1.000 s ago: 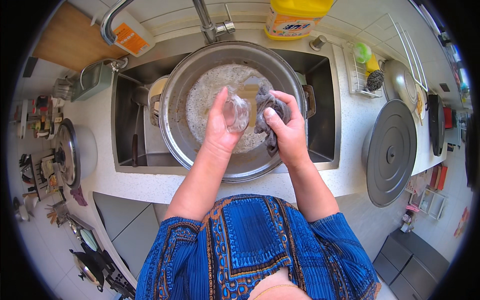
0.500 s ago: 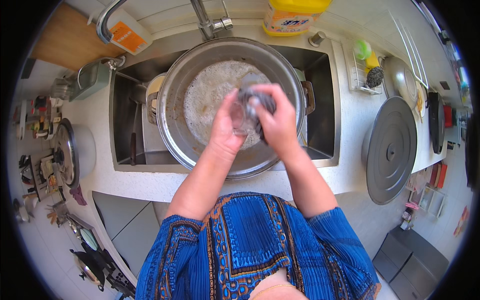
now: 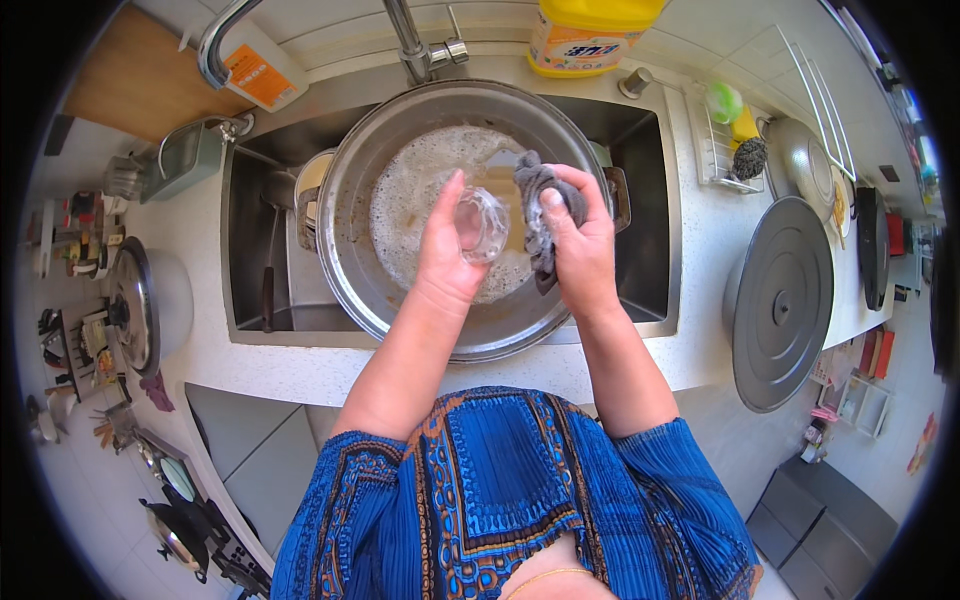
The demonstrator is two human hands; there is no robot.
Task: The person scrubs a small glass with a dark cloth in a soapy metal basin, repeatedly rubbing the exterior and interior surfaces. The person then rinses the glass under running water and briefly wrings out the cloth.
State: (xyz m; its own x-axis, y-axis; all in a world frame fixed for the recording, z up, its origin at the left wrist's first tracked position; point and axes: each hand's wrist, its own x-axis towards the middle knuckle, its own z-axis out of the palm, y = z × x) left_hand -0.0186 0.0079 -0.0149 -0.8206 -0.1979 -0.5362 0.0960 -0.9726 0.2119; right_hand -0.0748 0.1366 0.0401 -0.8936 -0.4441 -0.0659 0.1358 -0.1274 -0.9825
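My left hand (image 3: 447, 245) holds a small clear glass (image 3: 483, 226), its round mouth tipped toward the right. A bunched grey cloth (image 3: 546, 210) is gripped in my right hand (image 3: 584, 240), thumb pressed on top, a little apart from the glass. Both hands are over a large round metal pot (image 3: 350, 170) standing in the sink. Foamy, cloudy water (image 3: 410, 200) lies in the pot, with a pale patch free of foam near the cloth.
Around the pot runs the steel sink (image 3: 245, 300), with a ladle (image 3: 270, 240) at its left side. Above rises the faucet (image 3: 420, 50). A yellow jug (image 3: 585, 40) stands behind. On the right are a wire rack (image 3: 725, 150) and a large grey lid (image 3: 783, 305).
The cloth has come away from the glass, my right hand moving slightly right. The glass now shows plainly in my left hand.
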